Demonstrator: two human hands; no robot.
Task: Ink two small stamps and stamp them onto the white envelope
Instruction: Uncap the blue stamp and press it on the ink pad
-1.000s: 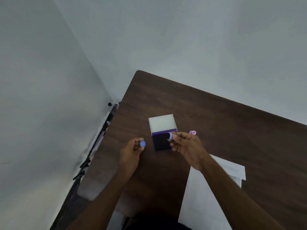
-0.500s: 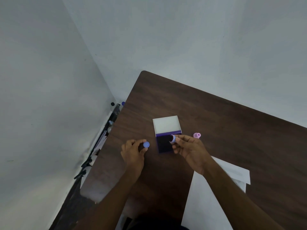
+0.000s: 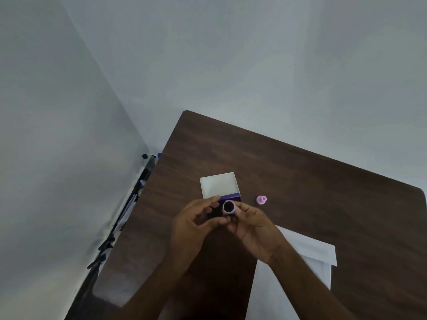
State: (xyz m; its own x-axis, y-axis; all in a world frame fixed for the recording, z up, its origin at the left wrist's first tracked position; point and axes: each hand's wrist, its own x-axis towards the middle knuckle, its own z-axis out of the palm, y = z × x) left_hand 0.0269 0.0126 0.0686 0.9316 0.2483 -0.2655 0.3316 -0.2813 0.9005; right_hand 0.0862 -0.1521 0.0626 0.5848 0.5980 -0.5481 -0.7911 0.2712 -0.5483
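My right hand (image 3: 256, 229) pinches a small lilac stamp (image 3: 229, 207) between thumb and fingertips, its dark round face tipped up toward me. My left hand (image 3: 194, 225) has come across from nine o'clock, where it hung apart a second ago with a small blue cap in its fingertips. Now its curled fingers meet the right hand just below the stamp. The cap no longer shows, so whether this grip holds anything I cannot tell.

Behind both hands, at twelve o'clock, lies the open ink pad (image 3: 231, 197): its pale lid (image 3: 219, 184) is folded back and a strip of purple rim shows, while the dark inking surface is mostly hidden by my fingers. The second stamp (image 3: 261, 200), pink, stands untouched on the table (image 3: 323, 192) at two o'clock of the hands, near the pad but apart from it. The white envelope (image 3: 300, 262) lies at four o'clock, partly under my right forearm.

Judgement: the stamp is uncapped and its face is being checked. Whether the dark face is already inked cannot be told. No stamping on the envelope has begun as far as the visible paper shows.
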